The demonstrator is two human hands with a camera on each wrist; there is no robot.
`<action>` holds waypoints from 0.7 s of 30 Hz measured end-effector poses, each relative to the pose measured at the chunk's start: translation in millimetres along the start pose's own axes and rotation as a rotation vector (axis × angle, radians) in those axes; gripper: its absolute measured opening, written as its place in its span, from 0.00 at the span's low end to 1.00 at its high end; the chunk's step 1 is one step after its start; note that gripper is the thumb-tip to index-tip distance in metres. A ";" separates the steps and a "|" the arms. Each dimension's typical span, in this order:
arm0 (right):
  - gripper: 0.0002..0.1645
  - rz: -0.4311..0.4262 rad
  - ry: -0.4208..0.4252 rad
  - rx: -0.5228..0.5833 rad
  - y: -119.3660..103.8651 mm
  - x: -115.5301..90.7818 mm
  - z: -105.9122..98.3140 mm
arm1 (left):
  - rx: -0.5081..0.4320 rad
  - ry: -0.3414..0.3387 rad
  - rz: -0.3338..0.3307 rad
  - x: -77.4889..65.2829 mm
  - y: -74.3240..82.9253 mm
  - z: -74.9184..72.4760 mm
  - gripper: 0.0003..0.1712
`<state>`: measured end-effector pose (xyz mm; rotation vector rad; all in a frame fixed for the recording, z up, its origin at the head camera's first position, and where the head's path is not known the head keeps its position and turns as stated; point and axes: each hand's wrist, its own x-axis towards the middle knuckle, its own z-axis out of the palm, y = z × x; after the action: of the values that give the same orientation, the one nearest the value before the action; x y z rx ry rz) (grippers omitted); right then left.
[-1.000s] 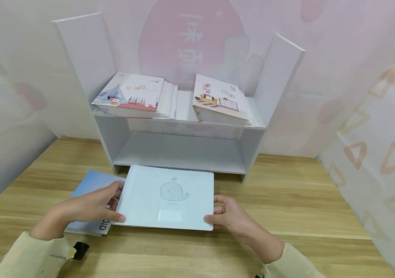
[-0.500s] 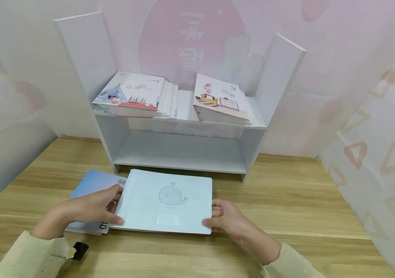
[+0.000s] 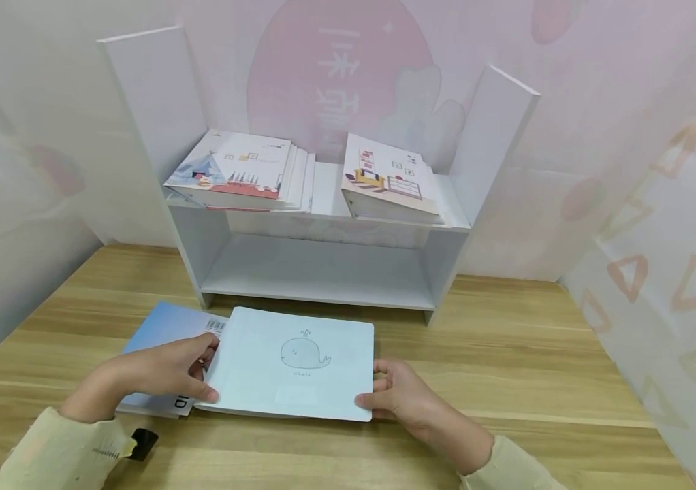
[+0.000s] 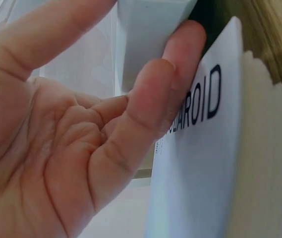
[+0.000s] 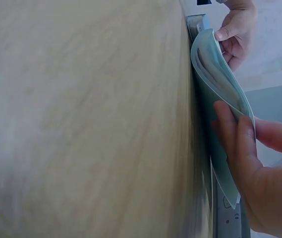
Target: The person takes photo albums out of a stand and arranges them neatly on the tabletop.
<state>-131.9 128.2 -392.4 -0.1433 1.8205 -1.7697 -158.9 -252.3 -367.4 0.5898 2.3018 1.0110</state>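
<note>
A white album (image 3: 329,381) with a line drawing of a whale on its cover lies between my two hands. My left hand (image 3: 167,367) pinches its left end, thumb on top and fingers below. My right hand (image 3: 412,401) grips the lower right edge the same way. In the right wrist view the album (image 5: 215,54) bends, its covers slightly parted over the inner pages. Partly beneath its left end is a blue and white book (image 3: 161,333). Close up in the left wrist view, this book (image 4: 193,183) shows dark lettering ending in "AROID", partly behind my fingers (image 4: 148,94).
A white two-level shelf (image 3: 323,289) stands on the wooden table (image 3: 507,354) behind the album. Its upper board carries a left stack of books (image 3: 238,167) and a right stack (image 3: 387,177). A printed cloth wall (image 3: 507,224) surrounds the table.
The white album has shifted a little toward me, its right end dropping slightly, with both hands still holding it. More of the blue book's barcode shows. The shelf's books stay put.
</note>
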 end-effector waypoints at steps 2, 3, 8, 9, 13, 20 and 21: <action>0.33 -0.001 -0.009 -0.001 0.2 0.0 -0.5 | 0.003 0.001 -0.001 0.2 0.8 0.2 0.28; 0.33 0.002 -0.013 -0.002 0.5 0.1 -0.5 | 0.006 0.001 -0.003 0.1 1.1 0.3 0.28; 0.31 0.004 -0.013 -0.009 2.2 1.2 1.4 | 0.015 0.012 -0.023 -2.1 2.4 0.0 0.28; 0.31 0.003 -0.010 -0.011 2.9 1.3 2.1 | 0.019 0.015 -0.029 -2.8 2.6 -0.2 0.29; 0.29 0.003 0.004 -0.018 5.2 1.4 4.4 | 0.045 0.027 -0.051 -4.7 3.8 -1.0 0.35; 0.28 0.007 -0.009 -0.027 6.1 0.5 3.2 | 0.073 0.042 -0.068 -3.0 4.9 -0.5 0.33; 0.28 0.009 -0.015 -0.026 6.3 0.4 2.9 | 0.080 0.045 -0.076 -2.5 5.3 -0.2 0.32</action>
<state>-129.0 126.2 -398.3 -0.1578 1.8313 -1.7353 -156.2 -250.6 -362.4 0.5123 2.3943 0.9090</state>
